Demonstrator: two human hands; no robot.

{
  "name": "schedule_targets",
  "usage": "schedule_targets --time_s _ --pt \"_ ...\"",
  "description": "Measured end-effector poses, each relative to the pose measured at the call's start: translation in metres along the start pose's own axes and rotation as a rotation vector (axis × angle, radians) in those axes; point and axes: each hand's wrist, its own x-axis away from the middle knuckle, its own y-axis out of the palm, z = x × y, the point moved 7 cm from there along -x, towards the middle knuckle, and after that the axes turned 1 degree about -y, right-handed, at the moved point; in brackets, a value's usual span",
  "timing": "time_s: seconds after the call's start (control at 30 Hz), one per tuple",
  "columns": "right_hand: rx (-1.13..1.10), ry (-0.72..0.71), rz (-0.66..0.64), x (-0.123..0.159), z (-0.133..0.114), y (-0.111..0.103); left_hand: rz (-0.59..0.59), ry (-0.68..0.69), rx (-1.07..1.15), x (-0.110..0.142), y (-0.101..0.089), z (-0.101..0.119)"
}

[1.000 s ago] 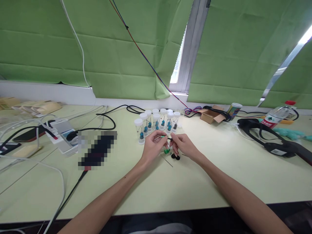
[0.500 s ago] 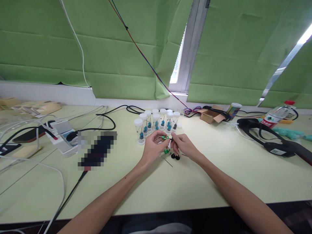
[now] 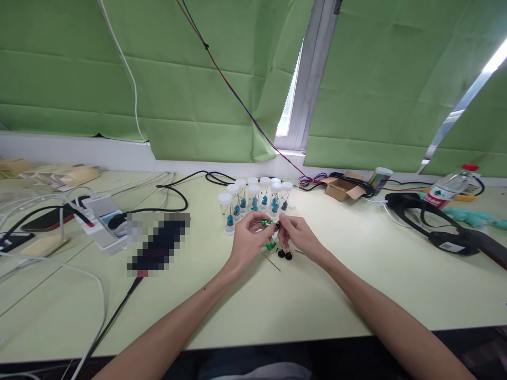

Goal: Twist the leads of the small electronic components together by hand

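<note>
Over the middle of the table, my left hand (image 3: 247,240) pinches a thin metal rod that carries small green parts (image 3: 265,222). My right hand (image 3: 299,234) meets it from the right, thumb and fingers closed on a small black piece (image 3: 278,225) at the rod's right end. Fingers hide much of both pieces. Just below the hands, more green parts (image 3: 271,246) and two black discs (image 3: 288,256) lie on the table, along with a thin metal rod (image 3: 273,262). Behind stand several clear vials (image 3: 225,211) with white caps and blue parts inside.
On the left are a white power strip (image 3: 103,227), tangled cables and a blurred dark device (image 3: 160,243) with a cable. To the right lie an open cardboard box (image 3: 340,188), a can (image 3: 381,180), a black headset (image 3: 431,232) and a red-capped bottle (image 3: 446,189).
My right fingers have shifted slightly at the black piece, which now shows more of its round shape. My left hand stays almost in place.
</note>
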Motion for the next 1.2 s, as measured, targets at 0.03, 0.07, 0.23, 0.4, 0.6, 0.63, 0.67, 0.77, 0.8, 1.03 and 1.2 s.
schedule_targets --time_s 0.03,0.07,0.23,0.4,0.6,0.63,0.67,0.77,0.8,1.03,1.2 --pt "-0.02 -0.016 0.008 0.0 -0.002 -0.001 0.009 0.004 0.002 0.0 -0.001 0.0" --pt "-0.033 -0.031 0.016 0.001 -0.005 -0.001 0.018 0.005 0.006 0.0 -0.002 0.001" --pt "-0.027 -0.087 0.027 0.004 -0.015 -0.002 0.057 -0.013 0.035 -0.001 -0.005 0.0" --pt "-0.037 -0.114 0.032 0.005 -0.016 -0.003 0.084 -0.035 0.069 -0.001 -0.007 -0.001" --pt "-0.029 -0.121 0.037 0.005 -0.015 -0.004 0.057 -0.023 0.067 -0.001 -0.005 0.002" --pt "-0.028 -0.117 0.035 0.005 -0.015 -0.003 0.054 -0.026 0.064 -0.001 -0.005 0.002" --pt "-0.027 -0.113 0.033 0.005 -0.015 -0.003 0.051 -0.029 0.064 -0.001 -0.005 0.001" --pt "-0.025 -0.098 0.026 0.006 -0.015 -0.003 0.045 -0.036 0.07 -0.001 -0.005 0.0" --pt "-0.025 -0.095 0.027 0.006 -0.015 -0.003 0.044 -0.036 0.075 -0.002 -0.005 -0.001" --pt "-0.011 -0.104 0.025 0.004 -0.013 -0.003 0.046 -0.035 0.138 -0.001 -0.003 -0.001" --pt "0.012 -0.098 0.03 0.003 -0.011 -0.003 0.068 -0.035 0.165 -0.002 -0.003 -0.003"
